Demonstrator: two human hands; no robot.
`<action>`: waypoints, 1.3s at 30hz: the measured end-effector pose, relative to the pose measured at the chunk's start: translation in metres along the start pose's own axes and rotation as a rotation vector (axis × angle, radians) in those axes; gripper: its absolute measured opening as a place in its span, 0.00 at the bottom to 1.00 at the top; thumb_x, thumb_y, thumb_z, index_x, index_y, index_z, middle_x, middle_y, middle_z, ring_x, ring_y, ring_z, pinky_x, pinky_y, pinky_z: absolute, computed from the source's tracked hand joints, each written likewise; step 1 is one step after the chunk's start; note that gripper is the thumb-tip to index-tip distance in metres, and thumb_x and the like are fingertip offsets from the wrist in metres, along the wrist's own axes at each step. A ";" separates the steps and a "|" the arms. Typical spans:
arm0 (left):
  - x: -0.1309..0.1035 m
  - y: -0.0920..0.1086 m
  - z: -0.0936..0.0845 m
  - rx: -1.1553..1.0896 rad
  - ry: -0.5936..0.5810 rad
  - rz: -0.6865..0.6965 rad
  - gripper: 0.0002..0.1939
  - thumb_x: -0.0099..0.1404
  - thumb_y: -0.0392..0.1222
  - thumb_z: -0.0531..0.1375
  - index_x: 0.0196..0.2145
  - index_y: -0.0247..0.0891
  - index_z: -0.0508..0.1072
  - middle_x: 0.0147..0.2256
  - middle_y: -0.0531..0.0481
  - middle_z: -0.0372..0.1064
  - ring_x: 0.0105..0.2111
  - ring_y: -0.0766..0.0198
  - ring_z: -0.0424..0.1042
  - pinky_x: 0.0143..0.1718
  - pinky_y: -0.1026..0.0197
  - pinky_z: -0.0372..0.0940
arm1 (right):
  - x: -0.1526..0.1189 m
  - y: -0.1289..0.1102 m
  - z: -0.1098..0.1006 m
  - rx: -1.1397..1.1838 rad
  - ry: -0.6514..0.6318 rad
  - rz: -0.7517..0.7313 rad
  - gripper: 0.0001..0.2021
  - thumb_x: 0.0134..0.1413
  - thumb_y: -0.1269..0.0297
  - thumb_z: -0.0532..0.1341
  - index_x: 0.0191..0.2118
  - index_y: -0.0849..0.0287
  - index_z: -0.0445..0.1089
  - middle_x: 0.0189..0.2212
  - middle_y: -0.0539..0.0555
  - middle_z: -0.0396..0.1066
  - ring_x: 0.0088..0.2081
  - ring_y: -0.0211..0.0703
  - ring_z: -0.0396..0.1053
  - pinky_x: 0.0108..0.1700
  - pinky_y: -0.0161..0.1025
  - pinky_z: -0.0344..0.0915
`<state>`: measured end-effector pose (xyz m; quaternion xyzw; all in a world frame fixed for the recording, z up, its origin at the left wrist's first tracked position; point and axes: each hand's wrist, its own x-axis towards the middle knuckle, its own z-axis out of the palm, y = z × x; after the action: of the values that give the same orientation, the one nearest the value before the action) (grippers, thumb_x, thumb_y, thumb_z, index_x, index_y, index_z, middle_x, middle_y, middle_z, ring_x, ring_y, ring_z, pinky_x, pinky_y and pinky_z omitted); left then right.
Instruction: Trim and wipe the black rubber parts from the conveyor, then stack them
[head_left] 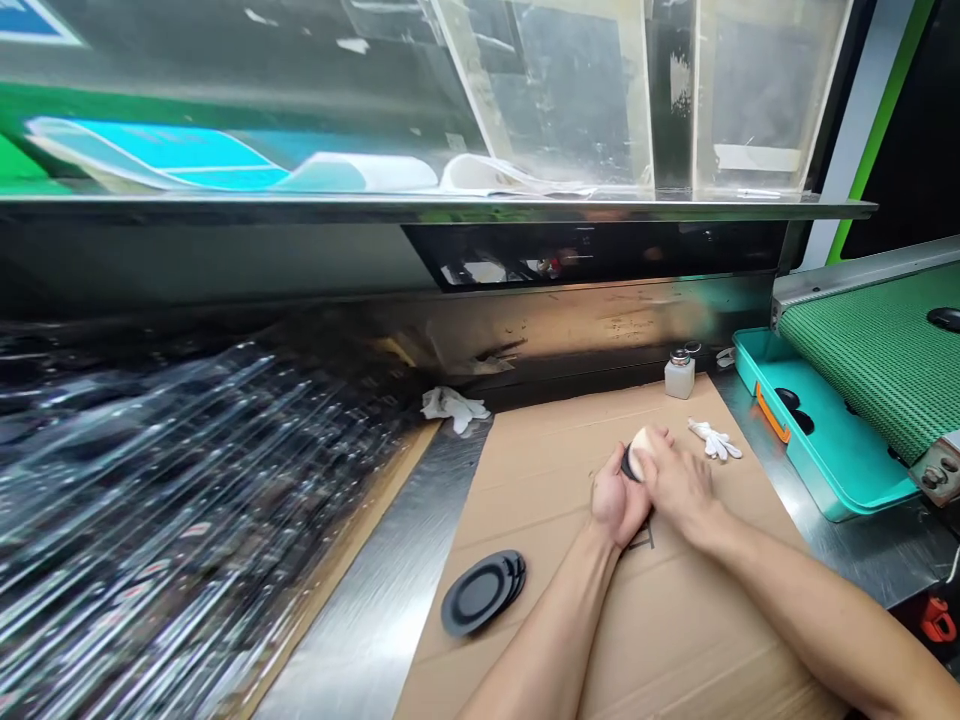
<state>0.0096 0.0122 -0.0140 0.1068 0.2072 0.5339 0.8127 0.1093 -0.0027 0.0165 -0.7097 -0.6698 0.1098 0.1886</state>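
Note:
Over the cardboard sheet, my left hand is cupped palm up around a small black round piece; only its edge shows. My right hand grips a cream-coloured round pad and presses it against the black piece. The fingers of the two hands overlap, which hides most of the contact. To the left of my forearms lies a fanned stack of dark grey round discs. A white glove rests just beyond my right hand.
Behind the hands stands a small white bottle with a metal cap. At right, a teal bin holds black round pieces beneath a green conveyor belt. Shiny clear plastic trays fill the left. A metal shelf crosses above.

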 end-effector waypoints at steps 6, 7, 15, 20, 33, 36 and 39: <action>0.002 0.004 0.000 -0.021 0.074 0.066 0.21 0.75 0.46 0.46 0.54 0.32 0.72 0.53 0.36 0.73 0.54 0.53 0.73 0.58 0.46 0.66 | 0.018 0.031 -0.006 0.406 0.130 -0.112 0.15 0.63 0.55 0.58 0.51 0.55 0.71 0.38 0.55 0.77 0.41 0.47 0.73 0.43 0.39 0.64; 0.002 0.004 0.000 -0.012 0.083 0.062 0.21 0.75 0.45 0.46 0.53 0.32 0.72 0.52 0.36 0.73 0.53 0.53 0.73 0.58 0.46 0.66 | 0.017 0.032 -0.005 0.478 0.091 -0.154 0.12 0.61 0.57 0.59 0.46 0.56 0.73 0.37 0.54 0.77 0.40 0.45 0.73 0.42 0.37 0.64; -0.002 0.003 0.007 0.091 0.114 0.010 0.20 0.74 0.45 0.48 0.50 0.32 0.73 0.52 0.34 0.73 0.55 0.50 0.72 0.60 0.43 0.64 | 0.010 0.022 0.007 0.762 -0.221 -0.102 0.07 0.53 0.65 0.62 0.34 0.61 0.76 0.26 0.49 0.73 0.26 0.36 0.67 0.29 0.31 0.60; -0.001 0.003 0.005 0.047 0.094 0.007 0.21 0.75 0.45 0.46 0.47 0.30 0.74 0.48 0.35 0.76 0.53 0.51 0.73 0.59 0.45 0.65 | 0.007 0.029 -0.003 0.567 -0.069 -0.236 0.08 0.56 0.64 0.61 0.38 0.58 0.77 0.37 0.52 0.78 0.38 0.41 0.73 0.41 0.34 0.64; 0.002 0.002 -0.002 0.014 0.144 0.033 0.20 0.75 0.43 0.46 0.46 0.30 0.75 0.45 0.37 0.77 0.48 0.56 0.76 0.56 0.51 0.68 | 0.005 0.018 -0.003 -0.033 0.107 -0.211 0.15 0.69 0.55 0.50 0.52 0.50 0.69 0.39 0.53 0.78 0.39 0.45 0.74 0.39 0.35 0.59; 0.003 0.004 -0.003 -0.018 0.133 0.065 0.20 0.75 0.42 0.45 0.49 0.31 0.74 0.47 0.37 0.76 0.50 0.56 0.75 0.57 0.50 0.68 | 0.002 0.017 0.001 -0.036 0.097 -0.146 0.17 0.71 0.53 0.48 0.53 0.50 0.69 0.39 0.54 0.78 0.39 0.46 0.74 0.39 0.36 0.60; 0.002 0.004 -0.003 -0.020 0.103 0.053 0.21 0.75 0.43 0.45 0.52 0.32 0.73 0.52 0.37 0.74 0.53 0.54 0.74 0.58 0.48 0.67 | 0.001 0.011 0.004 -0.056 0.070 -0.107 0.19 0.70 0.52 0.47 0.58 0.49 0.67 0.39 0.55 0.78 0.39 0.48 0.75 0.40 0.37 0.61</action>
<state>0.0060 0.0160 -0.0154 0.0764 0.2405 0.5622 0.7876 0.1176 -0.0020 0.0088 -0.6812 -0.7028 0.0559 0.1975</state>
